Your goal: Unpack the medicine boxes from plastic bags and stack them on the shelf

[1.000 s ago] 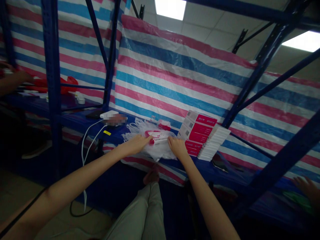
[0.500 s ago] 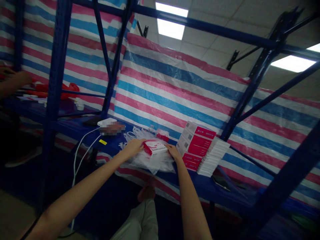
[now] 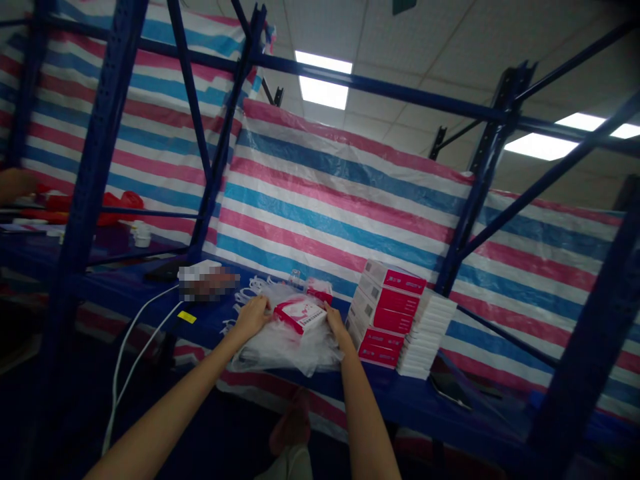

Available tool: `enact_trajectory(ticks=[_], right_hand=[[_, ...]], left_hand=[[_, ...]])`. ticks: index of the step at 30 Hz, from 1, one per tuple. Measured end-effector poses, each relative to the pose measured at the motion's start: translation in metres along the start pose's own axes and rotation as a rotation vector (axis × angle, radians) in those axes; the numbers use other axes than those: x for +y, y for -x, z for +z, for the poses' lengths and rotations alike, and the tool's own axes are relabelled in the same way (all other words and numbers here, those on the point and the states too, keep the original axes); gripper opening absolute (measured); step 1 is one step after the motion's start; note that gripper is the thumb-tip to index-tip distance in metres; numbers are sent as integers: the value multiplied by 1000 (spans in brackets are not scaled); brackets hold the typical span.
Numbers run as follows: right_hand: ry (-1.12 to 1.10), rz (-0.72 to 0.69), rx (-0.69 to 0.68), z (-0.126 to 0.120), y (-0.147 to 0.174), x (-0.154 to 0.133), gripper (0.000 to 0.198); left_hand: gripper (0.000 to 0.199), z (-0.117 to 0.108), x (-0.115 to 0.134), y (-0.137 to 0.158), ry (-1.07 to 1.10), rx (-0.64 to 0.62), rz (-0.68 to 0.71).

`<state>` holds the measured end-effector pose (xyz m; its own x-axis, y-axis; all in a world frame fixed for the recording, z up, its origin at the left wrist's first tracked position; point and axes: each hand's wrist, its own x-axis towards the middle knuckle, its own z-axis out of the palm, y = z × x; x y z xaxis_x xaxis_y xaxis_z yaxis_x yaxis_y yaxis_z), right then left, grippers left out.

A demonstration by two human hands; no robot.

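Observation:
A small red-and-white box (image 3: 303,313) lies on a heap of clear plastic bags (image 3: 300,353), with thin translucent film over part of it. My left hand (image 3: 254,316) is at the box's left side, fingers closed on the plastic bag there. At the right end of the box, my right hand (image 3: 336,321) holds its edge between thumb and fingers; the fingertips are partly hidden. Just right of that hand stands a stack of red-and-white boxes (image 3: 387,313). White cord handles (image 3: 245,293) of the bags trail out at the left.
A pile of thin white boxes (image 3: 429,333) leans beside the stack. A dark phone (image 3: 450,390) lies further right. White cables (image 3: 125,353) hang off the blue shelf at left. Blue posts (image 3: 95,153) frame the bench. Another person's hand (image 3: 15,183) shows far left.
The camera view has tilted and shifted. My left hand has slid off the box's side onto the plastic bag, and film now covers more of the box's left part. My right hand stays at its right end.

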<state>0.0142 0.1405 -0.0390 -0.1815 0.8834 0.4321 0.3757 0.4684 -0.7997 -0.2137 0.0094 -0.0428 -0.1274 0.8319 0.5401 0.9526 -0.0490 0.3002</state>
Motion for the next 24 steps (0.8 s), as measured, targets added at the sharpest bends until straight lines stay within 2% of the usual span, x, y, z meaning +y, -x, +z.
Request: enact_trajectory(ticks=[4, 7, 10, 14, 16, 18, 20, 22, 24], right_hand=[[12, 29, 24, -2, 10, 4, 22], [31, 53, 70, -3, 20, 7, 27], [44, 53, 134, -6, 27, 5, 29], [51, 34, 264, -13, 34, -9, 37], [73, -23, 301, -13, 40, -19, 38], [129, -154, 274, -10, 47, -28, 36], [222, -282, 179, -5, 51, -35, 35], [320, -301, 74, -3, 51, -40, 33], [384, -236, -62, -5, 43, -46, 30]], left_hand=[[36, -8, 13, 7, -124, 124, 164], [43, -14, 21, 11, -202, 154, 218], [45, -13, 17, 12, -161, 125, 233], [40, 1, -2, 6, -37, -8, 255], [37, 9, -9, 3, 15, -62, 279], [37, 15, -14, 0, 53, -89, 307], [41, 18, -15, -1, 69, -108, 310], [46, 20, -16, -2, 64, -127, 297], [51, 20, -16, -3, 51, -145, 289]])
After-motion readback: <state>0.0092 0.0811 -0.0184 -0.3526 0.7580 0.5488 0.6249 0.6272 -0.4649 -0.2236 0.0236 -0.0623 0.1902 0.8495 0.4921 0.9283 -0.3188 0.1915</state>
